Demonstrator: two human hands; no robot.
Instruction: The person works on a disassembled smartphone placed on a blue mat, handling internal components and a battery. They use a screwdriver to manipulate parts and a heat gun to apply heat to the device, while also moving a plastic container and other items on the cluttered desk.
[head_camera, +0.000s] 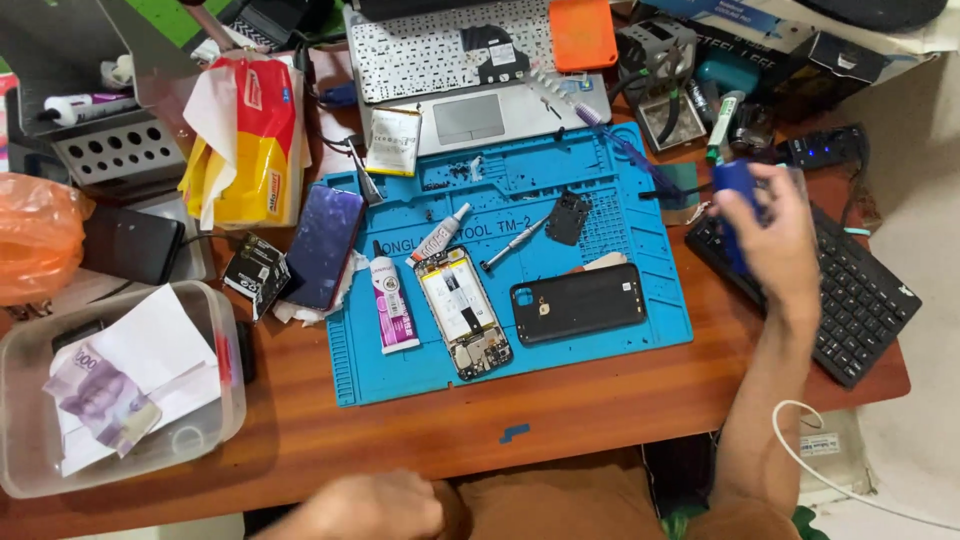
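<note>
My right hand (775, 235) is raised over the black keyboard (850, 290) at the right and grips a blue tool (738, 205); the hand is blurred. My left hand (375, 508) rests low at the table's front edge, fingers curled, holding nothing that I can see. On the blue work mat (620, 170) lie an opened phone body (463, 312), a black back cover (578, 302), a white glue tube (391, 303), a smaller tube (442, 232), a screwdriver (513, 245) and a small black part (569, 217).
A phone screen panel (323, 245) lies at the mat's left edge. A laptop (455, 60) with an orange pad (583, 32) stands behind. At left are a clear plastic tub (225, 395) with papers, a yellow-red tissue pack (245, 140) and an orange bag (35, 235).
</note>
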